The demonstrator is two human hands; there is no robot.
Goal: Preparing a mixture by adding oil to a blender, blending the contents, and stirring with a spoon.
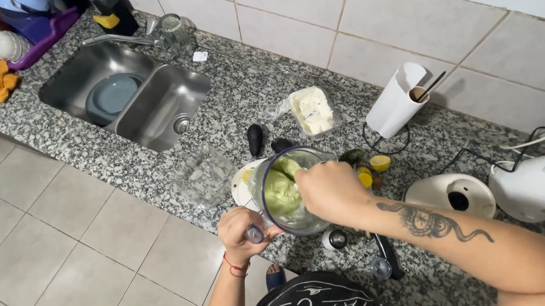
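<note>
Clear plastic blender jar [292, 192]; speckled polished granite counter [238, 100]; shiny steel sink [162, 102]; glossy wall tiles [369, 20]

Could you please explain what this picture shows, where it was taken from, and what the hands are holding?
This is one picture from a camera worn on a person's head, looking down at a granite counter. There is no machine arm, only two bare hands. The left hand grips the handle of a clear blender jug holding green paste; the right hand reaches into its mouth, and whether it holds a tool cannot be seen. Around it lie a double steel sink, a tub of white cream, a paper towel roll, a lemon half and a white blender base.
</note>
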